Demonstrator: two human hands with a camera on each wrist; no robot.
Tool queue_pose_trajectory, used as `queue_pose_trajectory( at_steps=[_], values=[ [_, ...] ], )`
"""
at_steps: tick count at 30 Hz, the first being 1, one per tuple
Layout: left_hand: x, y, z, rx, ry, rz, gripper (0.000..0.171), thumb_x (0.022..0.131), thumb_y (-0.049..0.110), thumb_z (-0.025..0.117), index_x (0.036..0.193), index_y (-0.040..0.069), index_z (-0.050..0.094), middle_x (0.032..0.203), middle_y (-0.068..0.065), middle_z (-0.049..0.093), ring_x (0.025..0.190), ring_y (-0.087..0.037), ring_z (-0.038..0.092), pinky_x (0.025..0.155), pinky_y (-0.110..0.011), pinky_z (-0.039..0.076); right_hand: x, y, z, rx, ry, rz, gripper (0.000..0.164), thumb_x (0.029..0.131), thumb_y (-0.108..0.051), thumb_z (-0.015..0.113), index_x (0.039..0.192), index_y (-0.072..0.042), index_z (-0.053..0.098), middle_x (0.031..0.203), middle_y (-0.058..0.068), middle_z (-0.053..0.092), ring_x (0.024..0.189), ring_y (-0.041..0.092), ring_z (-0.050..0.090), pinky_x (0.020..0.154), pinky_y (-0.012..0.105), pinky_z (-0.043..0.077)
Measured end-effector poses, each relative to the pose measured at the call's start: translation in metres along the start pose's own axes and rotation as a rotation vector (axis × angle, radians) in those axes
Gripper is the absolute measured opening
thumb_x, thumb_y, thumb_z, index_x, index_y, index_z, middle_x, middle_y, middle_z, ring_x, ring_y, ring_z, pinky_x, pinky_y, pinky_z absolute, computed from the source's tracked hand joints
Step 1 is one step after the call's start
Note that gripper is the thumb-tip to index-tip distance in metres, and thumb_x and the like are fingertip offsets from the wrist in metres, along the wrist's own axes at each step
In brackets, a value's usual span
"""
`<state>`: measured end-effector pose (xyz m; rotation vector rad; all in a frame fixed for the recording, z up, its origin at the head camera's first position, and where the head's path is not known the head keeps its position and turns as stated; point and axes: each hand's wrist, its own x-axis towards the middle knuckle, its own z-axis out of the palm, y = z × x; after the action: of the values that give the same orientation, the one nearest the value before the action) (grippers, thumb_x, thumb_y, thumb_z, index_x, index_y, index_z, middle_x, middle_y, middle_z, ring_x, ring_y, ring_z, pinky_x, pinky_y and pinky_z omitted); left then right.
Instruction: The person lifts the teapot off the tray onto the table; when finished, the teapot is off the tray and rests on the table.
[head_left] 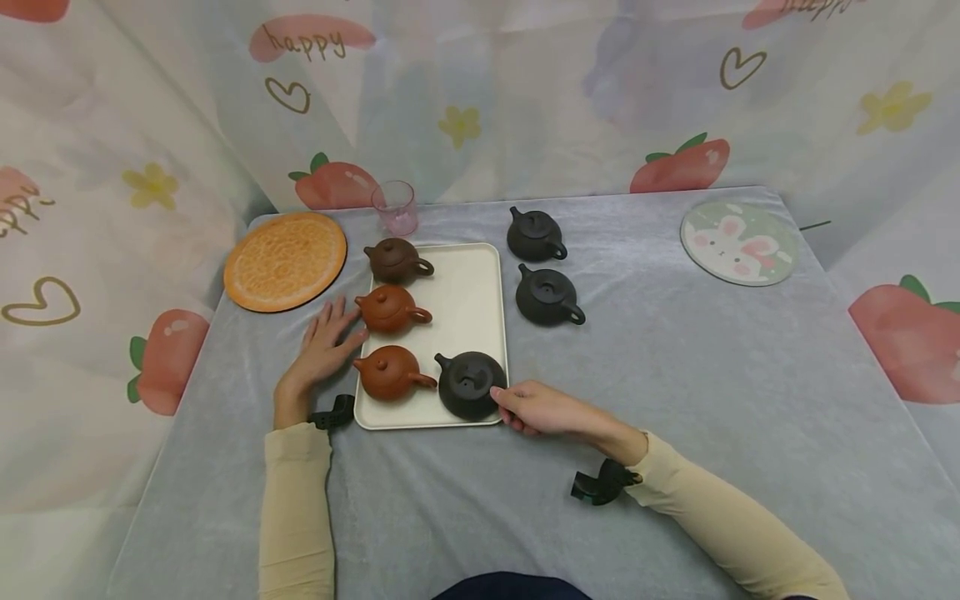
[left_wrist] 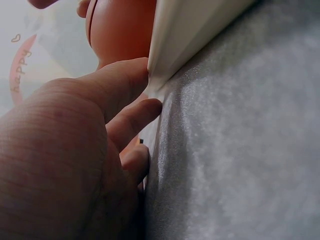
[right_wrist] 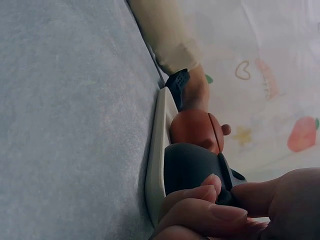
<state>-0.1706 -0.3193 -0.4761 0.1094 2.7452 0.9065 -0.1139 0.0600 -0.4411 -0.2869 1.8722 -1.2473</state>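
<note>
A cream tray [head_left: 467, 287] on the grey table holds a dark brown teapot [head_left: 396, 260], two orange-brown teapots [head_left: 388, 308] [head_left: 390, 372] and a black teapot [head_left: 468, 383] at its near right corner. My right hand [head_left: 504, 400] pinches the black teapot [right_wrist: 190, 172] at its handle side, fingers curled; the pot sits on the tray [right_wrist: 156, 165]. My left hand [head_left: 333, 329] lies flat on the cloth with straight fingers against the tray's left edge. In the left wrist view the hand [left_wrist: 135, 110] touches the tray rim [left_wrist: 190, 30] beside an orange-brown teapot [left_wrist: 120, 30].
Two more black teapots [head_left: 534, 234] [head_left: 547, 296] stand on the cloth right of the tray. An orange round mat [head_left: 285, 260] and a pink glass cup [head_left: 396, 207] are at the back left, a round rabbit mat [head_left: 738, 242] at the back right. Printed cloth walls surround the table.
</note>
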Motion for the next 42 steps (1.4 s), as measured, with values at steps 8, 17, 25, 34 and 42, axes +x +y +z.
queue_pose_trajectory(
  at_steps=[8, 17, 25, 34, 42],
  values=[
    [-0.0004, 0.0006, 0.0005, 0.001, 0.010, 0.005, 0.069, 0.101, 0.043, 0.046, 0.153, 0.002, 0.028, 0.164, -0.017, -0.003, 0.150, -0.036, -0.012, 0.117, -0.055, -0.010, -0.0004, 0.0010, 0.0015, -0.004, -0.004, -0.034, 0.050, 0.107, -0.035, 0.035, 0.068, -0.007, 0.047, 0.053, -0.005, 0.035, 0.045, 0.007, 0.027, 0.045, 0.022, 0.023],
    [-0.0013, -0.0002, -0.0005, 0.008, -0.001, -0.012, 0.069, 0.101, 0.044, 0.045, 0.154, 0.004, 0.026, 0.164, -0.015, -0.004, 0.150, -0.034, -0.014, 0.118, -0.055, -0.011, 0.0000, 0.0015, 0.0051, -0.009, 0.026, -0.069, 0.052, 0.107, -0.035, 0.035, 0.071, 0.001, 0.046, 0.053, -0.006, 0.033, 0.045, 0.007, 0.027, 0.044, 0.021, 0.024],
    [-0.0009, -0.0016, 0.0007, 0.004, 0.003, -0.004, 0.069, 0.101, 0.044, 0.046, 0.154, 0.003, 0.027, 0.164, -0.016, -0.003, 0.150, -0.035, -0.013, 0.118, -0.055, -0.010, -0.0020, -0.0001, 0.0069, -0.021, 0.057, -0.094, 0.049, 0.107, -0.033, 0.036, 0.068, -0.005, 0.044, 0.055, -0.006, 0.033, 0.046, 0.007, 0.028, 0.044, 0.021, 0.024],
    [-0.0014, 0.0008, 0.0014, -0.005, 0.008, -0.002, 0.070, 0.101, 0.044, 0.047, 0.153, 0.003, 0.028, 0.164, -0.017, -0.002, 0.150, -0.035, -0.012, 0.118, -0.055, -0.010, -0.0040, -0.0001, 0.0046, -0.025, 0.068, -0.092, 0.048, 0.107, -0.035, 0.034, 0.068, -0.010, 0.044, 0.055, -0.006, 0.033, 0.046, 0.008, 0.027, 0.044, 0.022, 0.024],
    [-0.0021, 0.0027, 0.0007, 0.004, 0.015, 0.000, 0.067, 0.101, 0.043, 0.046, 0.153, 0.004, 0.030, 0.163, -0.018, 0.000, 0.150, -0.036, -0.011, 0.118, -0.055, -0.009, -0.0072, -0.0011, 0.0006, -0.003, 0.064, -0.100, 0.047, 0.108, -0.035, 0.033, 0.069, -0.009, 0.041, 0.057, -0.005, 0.033, 0.047, 0.008, 0.028, 0.045, 0.022, 0.025]
  ],
)
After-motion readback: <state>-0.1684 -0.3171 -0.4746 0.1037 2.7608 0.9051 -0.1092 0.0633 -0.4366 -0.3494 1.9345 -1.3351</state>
